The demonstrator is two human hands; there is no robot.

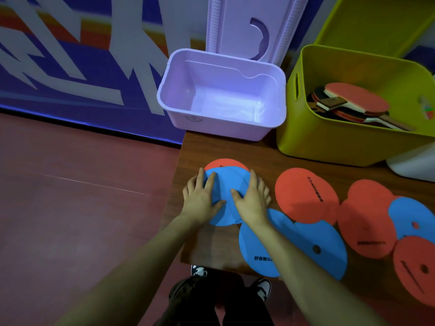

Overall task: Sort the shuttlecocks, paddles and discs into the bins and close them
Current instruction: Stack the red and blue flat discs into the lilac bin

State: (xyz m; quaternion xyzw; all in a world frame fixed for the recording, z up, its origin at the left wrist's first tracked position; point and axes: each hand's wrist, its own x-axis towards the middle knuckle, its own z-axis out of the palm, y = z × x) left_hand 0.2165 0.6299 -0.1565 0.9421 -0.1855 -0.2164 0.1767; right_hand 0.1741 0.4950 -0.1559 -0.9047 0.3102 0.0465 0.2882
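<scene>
Blue foam-like discs [223, 196] lie in a small overlapped stack at the table's [188, 243] left end, and both hands press flat on it: left hand [202, 198] and right hand [251, 196], fingers spread and nearly straight, gripping nothing. Thin and probably light and bendy (my guess), the stack should lift best pinched at opposite edges. A red disc [226, 163] peeks out behind. Just beyond stands the open lilac bin [164, 100]; more discs [306, 196] lie rightward, and paddles [353, 102] sit in the green bin [329, 142].
</scene>
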